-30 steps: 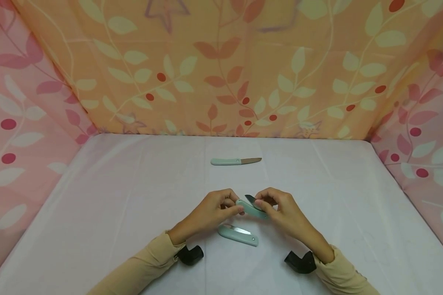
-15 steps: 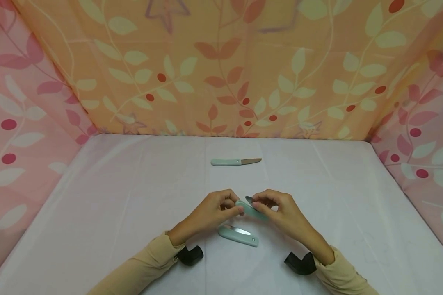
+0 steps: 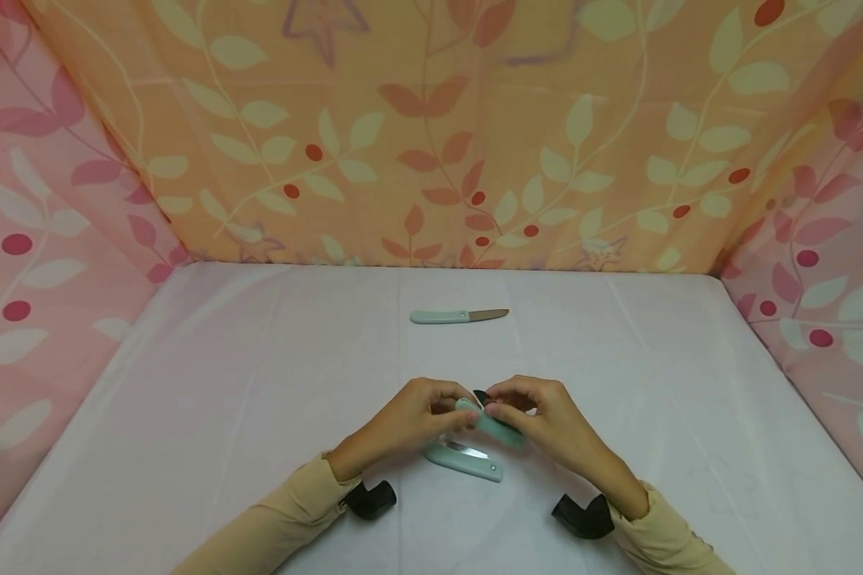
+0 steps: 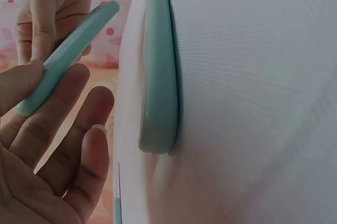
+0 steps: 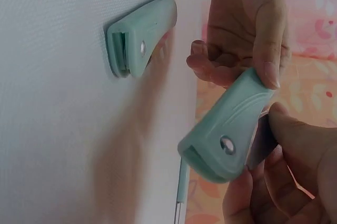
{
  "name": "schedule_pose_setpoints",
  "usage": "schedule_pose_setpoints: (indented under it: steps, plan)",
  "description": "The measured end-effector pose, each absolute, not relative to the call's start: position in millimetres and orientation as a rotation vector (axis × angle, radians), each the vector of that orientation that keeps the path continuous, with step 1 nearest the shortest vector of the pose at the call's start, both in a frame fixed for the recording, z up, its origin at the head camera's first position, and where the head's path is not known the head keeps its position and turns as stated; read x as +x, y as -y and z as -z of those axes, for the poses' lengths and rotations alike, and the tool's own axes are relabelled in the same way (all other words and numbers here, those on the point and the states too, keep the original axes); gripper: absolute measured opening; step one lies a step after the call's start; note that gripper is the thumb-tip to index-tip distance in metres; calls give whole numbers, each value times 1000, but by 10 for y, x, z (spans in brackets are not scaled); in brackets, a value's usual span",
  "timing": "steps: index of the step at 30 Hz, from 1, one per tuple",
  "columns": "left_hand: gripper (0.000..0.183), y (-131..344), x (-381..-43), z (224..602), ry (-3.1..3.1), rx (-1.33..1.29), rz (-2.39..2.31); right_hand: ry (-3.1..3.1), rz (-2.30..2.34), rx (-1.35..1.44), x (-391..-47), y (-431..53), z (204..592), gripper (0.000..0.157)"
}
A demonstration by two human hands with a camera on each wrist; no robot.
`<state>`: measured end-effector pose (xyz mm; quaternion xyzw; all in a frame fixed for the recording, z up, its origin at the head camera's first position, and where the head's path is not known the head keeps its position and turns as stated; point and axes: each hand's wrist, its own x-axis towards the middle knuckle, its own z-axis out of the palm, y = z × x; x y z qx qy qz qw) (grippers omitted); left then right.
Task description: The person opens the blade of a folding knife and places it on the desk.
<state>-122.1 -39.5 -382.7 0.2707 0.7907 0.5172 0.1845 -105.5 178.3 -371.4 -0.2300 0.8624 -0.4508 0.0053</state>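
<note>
Between the two hands, above the table, is a folding knife (image 3: 499, 430) with a pale green handle and a dark blade partly out of it. My left hand (image 3: 420, 415) pinches the handle's far end between thumb and fingers. With thumb and fingers, my right hand (image 3: 546, 411) pinches the blade (image 5: 261, 140) near the handle. The right wrist view shows the round pivot rivet at the near end of the handle. Below the hands lies a second folding knife (image 3: 467, 461), its blade mostly folded into the handle. Farther back a third folding knife (image 3: 439, 317) lies unfolded, blade pointing right.
A white cloth covers the table (image 3: 295, 343). Orange leaf-patterned fabric (image 3: 431, 160) hangs behind it, and pink fabric (image 3: 36, 279) stands at the sides. A black wrist mount (image 3: 371, 500) is on the left wrist and another black mount (image 3: 582, 516) is on the right.
The blade has swung down closer to the handle, so less of it shows. Both hands have dropped slightly toward the near knife, keeping their grip on the held one.
</note>
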Motion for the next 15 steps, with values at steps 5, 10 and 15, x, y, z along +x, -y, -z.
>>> schedule_pose_setpoints:
  steps: [5, 10, 15]
  plan:
    - [15, 398, -1212, 3799, -2221, 747, -1456, -2761, 1404, -825, -1059, -1774, 3731, 12]
    - [14, 395, -1163, 3648, -2227, 739, -1460, -2811, 1443, -827, -1060, -1780, 3728, 11]
    - [10, 402, -1130, 3534, -2218, 703, -1473, -2831, 1471, -717, -1077, -1814, 3703, 9]
